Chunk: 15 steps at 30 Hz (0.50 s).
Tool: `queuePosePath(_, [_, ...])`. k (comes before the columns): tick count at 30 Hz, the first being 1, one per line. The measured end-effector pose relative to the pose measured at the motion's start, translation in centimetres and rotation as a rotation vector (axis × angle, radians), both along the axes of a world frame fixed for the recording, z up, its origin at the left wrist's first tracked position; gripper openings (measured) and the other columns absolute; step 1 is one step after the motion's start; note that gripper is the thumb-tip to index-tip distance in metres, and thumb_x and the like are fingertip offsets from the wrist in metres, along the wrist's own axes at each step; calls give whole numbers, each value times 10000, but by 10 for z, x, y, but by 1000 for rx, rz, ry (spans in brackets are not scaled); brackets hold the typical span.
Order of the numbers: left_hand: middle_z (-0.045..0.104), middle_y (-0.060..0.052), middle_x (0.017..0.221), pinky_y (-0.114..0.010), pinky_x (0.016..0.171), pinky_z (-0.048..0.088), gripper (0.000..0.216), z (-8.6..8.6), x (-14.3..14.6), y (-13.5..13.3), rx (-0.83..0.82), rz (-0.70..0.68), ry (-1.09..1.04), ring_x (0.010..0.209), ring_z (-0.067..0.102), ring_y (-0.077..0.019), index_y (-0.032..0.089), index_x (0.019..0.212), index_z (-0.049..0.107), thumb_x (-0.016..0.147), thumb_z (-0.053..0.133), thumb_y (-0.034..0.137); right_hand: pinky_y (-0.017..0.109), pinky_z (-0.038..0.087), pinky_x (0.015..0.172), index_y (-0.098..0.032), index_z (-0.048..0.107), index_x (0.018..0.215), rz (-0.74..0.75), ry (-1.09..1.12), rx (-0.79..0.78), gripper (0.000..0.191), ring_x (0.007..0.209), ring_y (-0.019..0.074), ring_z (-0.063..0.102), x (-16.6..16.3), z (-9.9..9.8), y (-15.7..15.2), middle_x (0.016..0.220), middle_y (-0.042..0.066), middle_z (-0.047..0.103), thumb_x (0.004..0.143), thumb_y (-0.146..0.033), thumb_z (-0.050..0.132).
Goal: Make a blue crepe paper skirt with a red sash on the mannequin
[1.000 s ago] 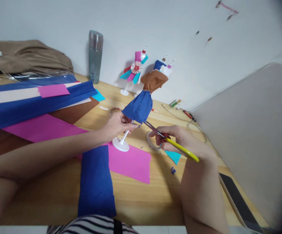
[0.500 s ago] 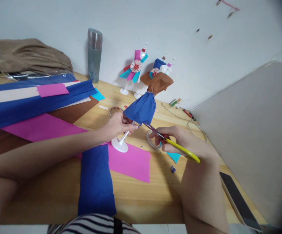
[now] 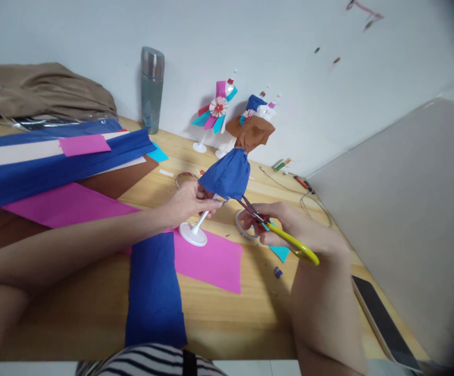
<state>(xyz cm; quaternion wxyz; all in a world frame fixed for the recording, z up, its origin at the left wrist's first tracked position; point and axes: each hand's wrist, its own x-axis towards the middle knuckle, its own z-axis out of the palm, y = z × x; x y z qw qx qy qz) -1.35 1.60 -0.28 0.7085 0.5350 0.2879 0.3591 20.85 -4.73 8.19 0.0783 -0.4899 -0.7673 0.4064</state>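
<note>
A small dress form (image 3: 195, 233) on a white stem and round base wears a blue crepe-paper skirt (image 3: 229, 172) and a brown paper top (image 3: 253, 133). It tilts to the right above the table. My left hand (image 3: 189, 201) is closed around the stem just under the skirt; a thin blue sliver shows by the thumb tip. In my right hand (image 3: 285, 224) are yellow-handled scissors (image 3: 291, 239). Their blades are parted and reach the skirt's lower right hem. Whether the paper lies between the blades is hard to see.
Two or more dressed forms (image 3: 218, 107) stand by the wall, near a flask (image 3: 152, 91). Coloured paper sheets (image 3: 70, 203) cover the left side. A blue strip (image 3: 154, 292) lies in front, a tape roll (image 3: 246, 224) behind my right hand, a phone (image 3: 383, 318) at right.
The scissor blades have spread apart at the hem, and the yellow handle has dropped slightly. My left hand stays at the stem. The brown top has shifted a little left.
</note>
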Motion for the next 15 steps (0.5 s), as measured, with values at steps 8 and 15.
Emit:
queuePosePath(8, [583,27,559,-229,521,427,138,2,1,2,15,1,28,478,506,-76,124,716,587,721,725,112,434,503,678,-263,640,896,0,36,-9,579,748,289,620,-5,0,1,831,89,665,686,-802,635])
queuePosePath(15, [574,30,560,-224,510,423,160,-2,2,1,28,-2,35,483,505,-77,127,698,582,693,738,95,412,498,660,-242,631,916,30,0,2,570,721,262,607,-7,-2,1,827,92,653,742,-784,595])
